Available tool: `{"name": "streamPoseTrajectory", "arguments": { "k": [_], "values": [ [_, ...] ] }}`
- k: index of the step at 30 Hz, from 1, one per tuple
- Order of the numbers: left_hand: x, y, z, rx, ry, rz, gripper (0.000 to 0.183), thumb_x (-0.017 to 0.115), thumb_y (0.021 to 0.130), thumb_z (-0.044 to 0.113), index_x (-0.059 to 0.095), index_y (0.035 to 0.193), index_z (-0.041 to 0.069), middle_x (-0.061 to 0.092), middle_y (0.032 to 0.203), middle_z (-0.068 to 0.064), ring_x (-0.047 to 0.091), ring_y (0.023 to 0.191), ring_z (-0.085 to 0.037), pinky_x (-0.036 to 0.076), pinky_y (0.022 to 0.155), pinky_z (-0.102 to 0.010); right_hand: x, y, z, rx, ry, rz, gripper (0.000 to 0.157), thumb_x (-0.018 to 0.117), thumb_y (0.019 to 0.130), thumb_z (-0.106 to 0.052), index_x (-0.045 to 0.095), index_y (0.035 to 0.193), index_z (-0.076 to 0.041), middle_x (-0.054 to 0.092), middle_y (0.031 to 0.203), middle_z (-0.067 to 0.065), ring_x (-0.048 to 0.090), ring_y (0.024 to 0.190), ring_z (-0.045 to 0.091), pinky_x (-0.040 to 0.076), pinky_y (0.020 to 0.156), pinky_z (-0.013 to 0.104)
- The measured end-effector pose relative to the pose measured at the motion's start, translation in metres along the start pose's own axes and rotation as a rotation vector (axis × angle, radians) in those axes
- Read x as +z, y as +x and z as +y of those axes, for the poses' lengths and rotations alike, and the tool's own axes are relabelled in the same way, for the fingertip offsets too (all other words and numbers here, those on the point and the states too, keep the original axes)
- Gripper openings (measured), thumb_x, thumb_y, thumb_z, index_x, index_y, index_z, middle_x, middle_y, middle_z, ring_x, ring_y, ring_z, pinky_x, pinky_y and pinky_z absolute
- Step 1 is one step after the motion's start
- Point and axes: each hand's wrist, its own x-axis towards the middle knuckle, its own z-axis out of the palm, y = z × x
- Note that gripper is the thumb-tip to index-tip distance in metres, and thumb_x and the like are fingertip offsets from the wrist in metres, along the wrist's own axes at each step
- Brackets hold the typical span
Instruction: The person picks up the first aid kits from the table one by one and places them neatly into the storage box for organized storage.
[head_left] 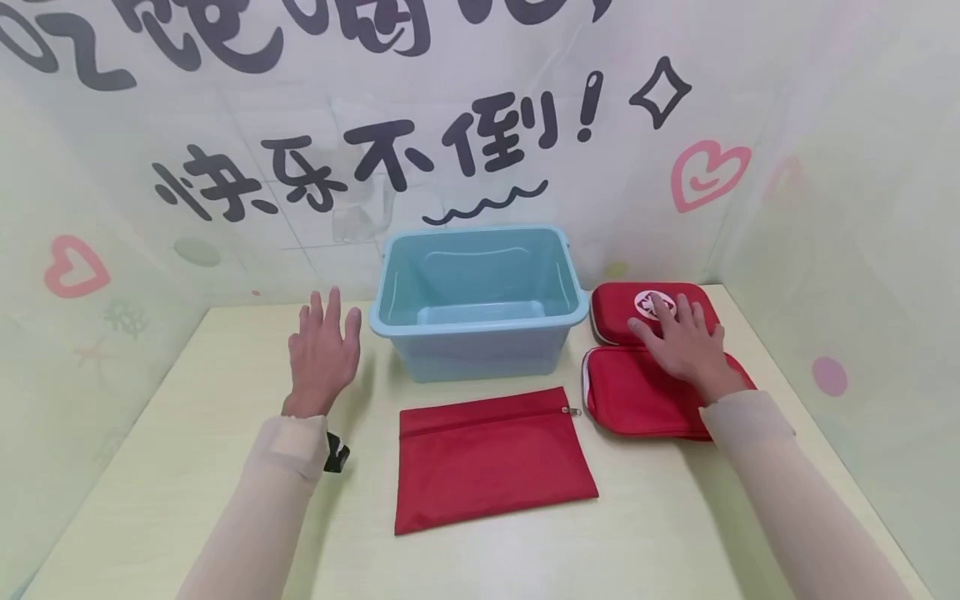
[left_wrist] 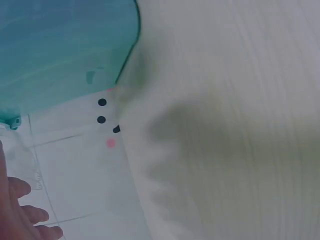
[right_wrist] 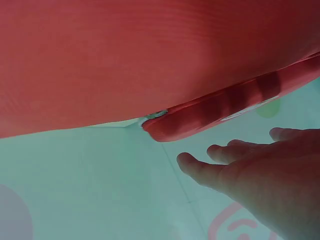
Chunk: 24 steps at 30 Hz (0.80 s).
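Observation:
My left hand [head_left: 322, 352] hovers over the table to the left of the light blue plastic bin [head_left: 480, 354], fingers spread and holding nothing. In the left wrist view its shadow falls on the table and a few fingertips [left_wrist: 35, 215] show at the lower left. Above two red cases at the right, my right hand [head_left: 686, 346] is stretched out with spread fingers. Its fingertips overlap the far red case [head_left: 618, 308], which bears a white round emblem; its palm overlaps the nearer red case [head_left: 637, 400]. The right wrist view shows space between the hand and both cases.
A flat red zipper pouch [head_left: 495, 467] lies on the table [head_left: 187, 467] in front of the bin, its zipper pull at the upper right corner. White printed sheets [head_left: 465, 108] with dark lettering and hearts stand behind and at both sides.

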Motion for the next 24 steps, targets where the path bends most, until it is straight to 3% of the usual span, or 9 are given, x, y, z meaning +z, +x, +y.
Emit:
{"name": "streamPoseTrajectory", "arguments": {
  "k": [3,9,14,16,20,24],
  "values": [
    [-0.002,0.001,0.006,-0.008,-0.069,0.013,0.070,0.016,0.105,0.051,0.018,0.159,0.006,0.013,0.162,-0.027,0.014,0.146,-0.048,0.022,0.106,-0.073,-0.001,0.000,0.006,0.009,0.006,-0.002,0.085,0.051,0.097,-0.046,0.010,0.158,-0.005,0.005,0.155,0.036,0.004,0.141,0.059,0.009,0.104,0.081],
    [-0.005,0.001,0.018,-0.014,-0.255,0.028,0.067,0.016,0.105,0.050,0.016,0.160,0.011,0.012,0.165,-0.017,0.011,0.151,-0.038,0.014,0.116,-0.063,-0.005,-0.001,0.015,0.018,0.038,0.001,0.084,0.046,0.098,-0.048,0.007,0.159,-0.005,0.004,0.154,0.038,0.003,0.140,0.059,0.011,0.103,0.081],
    [-0.002,0.001,0.024,0.049,-0.384,0.034,0.064,0.020,0.106,0.049,0.014,0.161,0.017,0.012,0.166,-0.007,0.010,0.152,-0.029,0.012,0.120,-0.056,-0.008,0.000,0.020,0.027,0.079,0.020,0.084,0.045,0.099,-0.047,0.004,0.158,-0.003,0.005,0.153,0.038,0.006,0.139,0.060,0.015,0.103,0.080],
    [0.000,0.003,0.026,0.086,-0.439,0.022,0.063,0.024,0.106,0.048,0.015,0.161,0.018,0.014,0.166,-0.004,0.012,0.152,-0.027,0.013,0.120,-0.055,-0.009,0.001,0.023,0.028,0.101,0.030,0.084,0.044,0.100,-0.047,0.004,0.158,-0.002,0.004,0.153,0.038,0.006,0.140,0.059,0.019,0.103,0.079],
    [0.006,0.003,0.027,0.145,-0.557,-0.012,0.061,0.030,0.106,0.046,0.016,0.161,0.023,0.028,0.162,-0.006,0.029,0.146,-0.031,0.023,0.117,-0.056,-0.011,0.001,0.028,0.035,0.150,0.044,0.083,0.040,0.101,-0.048,0.002,0.158,-0.002,0.001,0.154,0.038,0.005,0.140,0.059,0.027,0.099,0.078],
    [0.010,0.000,0.028,0.181,-0.640,-0.041,0.060,0.036,0.106,0.043,0.018,0.160,0.025,0.027,0.162,-0.003,0.034,0.144,-0.033,0.032,0.112,-0.055,-0.013,0.001,0.031,0.051,0.204,0.044,0.083,0.036,0.102,-0.051,0.000,0.158,-0.003,0.001,0.154,0.039,0.008,0.139,0.059,0.030,0.098,0.078]
  ]
}}
